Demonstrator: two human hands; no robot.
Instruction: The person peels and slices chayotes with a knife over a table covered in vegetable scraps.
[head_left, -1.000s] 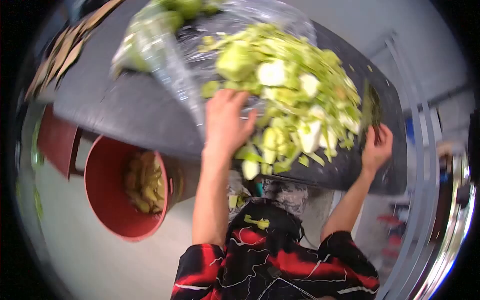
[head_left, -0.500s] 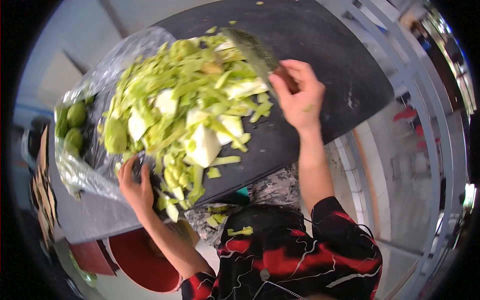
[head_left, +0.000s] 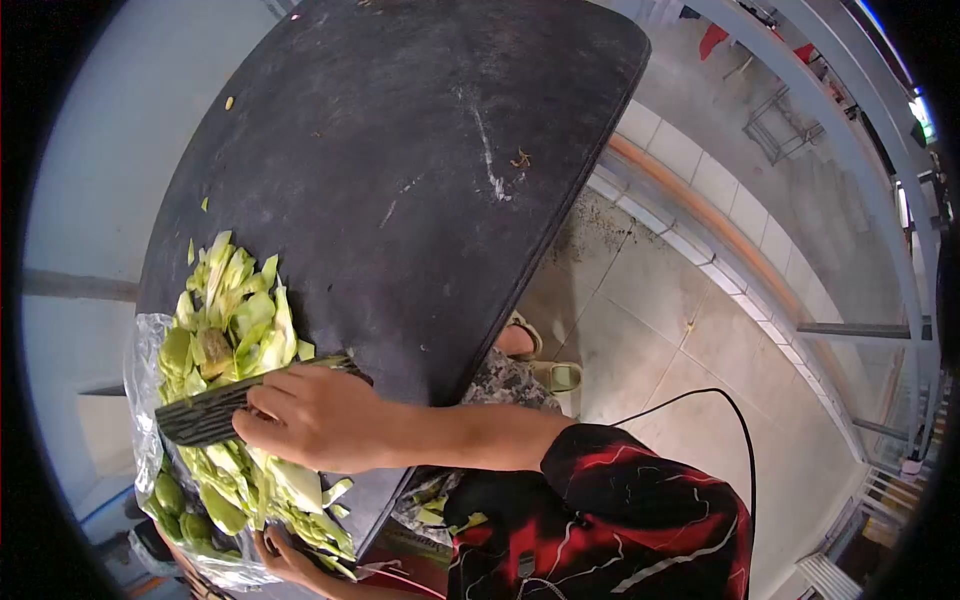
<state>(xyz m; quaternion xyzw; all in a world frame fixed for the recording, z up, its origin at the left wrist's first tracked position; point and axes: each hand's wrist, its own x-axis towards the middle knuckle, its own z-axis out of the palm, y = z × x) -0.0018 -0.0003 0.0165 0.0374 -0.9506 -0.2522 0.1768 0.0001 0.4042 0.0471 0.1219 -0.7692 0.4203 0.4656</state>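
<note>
Dark blade (head_left: 200, 418), under right fingers (head_left: 268, 402); peelings (head_left: 262, 335) around

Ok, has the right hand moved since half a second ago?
Yes. The right hand has moved to the person's left, away from the right end of the dark table, and its knife now reaches across the green cuttings.

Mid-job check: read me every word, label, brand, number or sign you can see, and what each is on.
No text can be read with certainty.
Pale item under the table edge: possible dark lettering, too small and partly hidden to read.
Large knife: no marking I can make out through the streaks on its blade.
Clear plastic: no print visible.
Shirt: pattern, no legible words.
Background at far right: too small and blurred to tell.
</note>
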